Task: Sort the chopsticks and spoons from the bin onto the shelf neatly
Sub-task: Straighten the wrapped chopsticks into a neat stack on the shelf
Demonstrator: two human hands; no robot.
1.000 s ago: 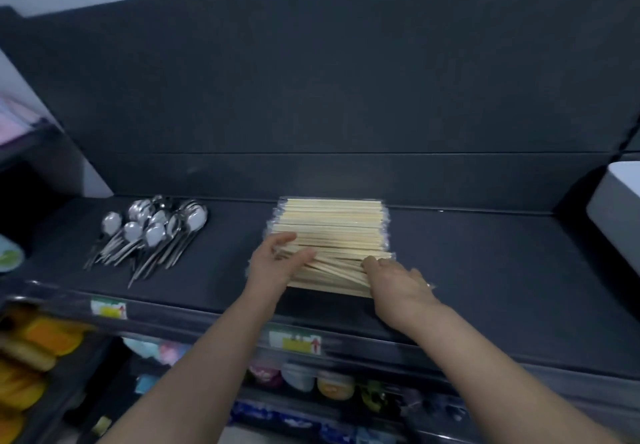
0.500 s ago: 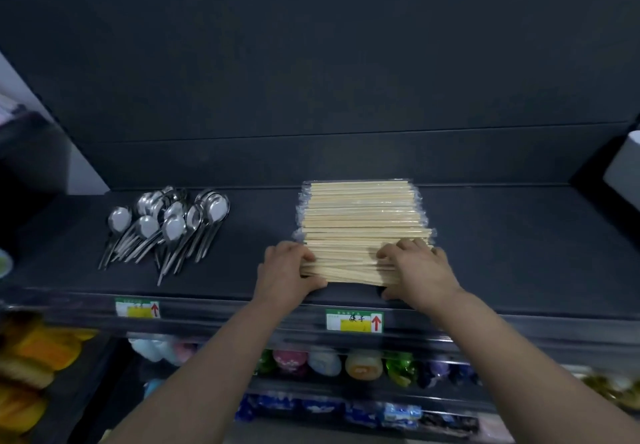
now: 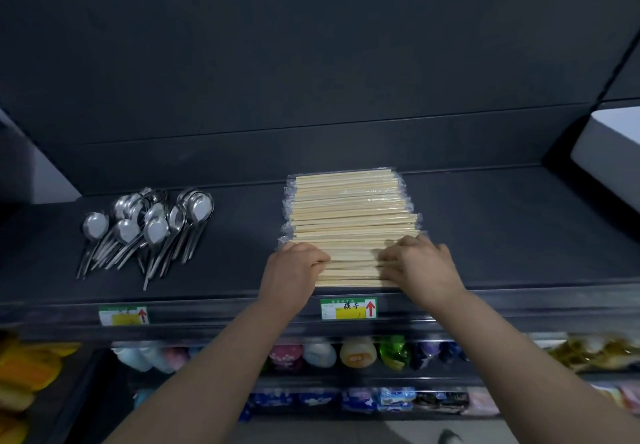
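A flat row of pale wooden chopsticks point(image 3: 349, 215) in clear wrappers lies side by side on the dark shelf point(image 3: 502, 235), ends pointing left and right. My left hand point(image 3: 294, 270) curls its fingers over the left ends of the nearest chopsticks. My right hand point(image 3: 419, 263) lies on the right ends of those same chopsticks, fingers bent over them. To the left, a loose pile of several shiny metal spoons point(image 3: 149, 228) rests on the same shelf, bowls toward the back wall. The bin is out of view.
Price labels point(image 3: 348, 308) with red arrows sit on the shelf's front edge. Below, lower shelves hold colourful packaged goods point(image 3: 356, 353). A white object point(image 3: 613, 152) sits at the far right. The dark back wall point(image 3: 311, 79) rises behind the shelf.
Both hands shifted from the skewed front chopsticks to grip their ends at left and right; those front chopsticks now lie straighter, parallel with the rest. The camera view tilted up slightly.
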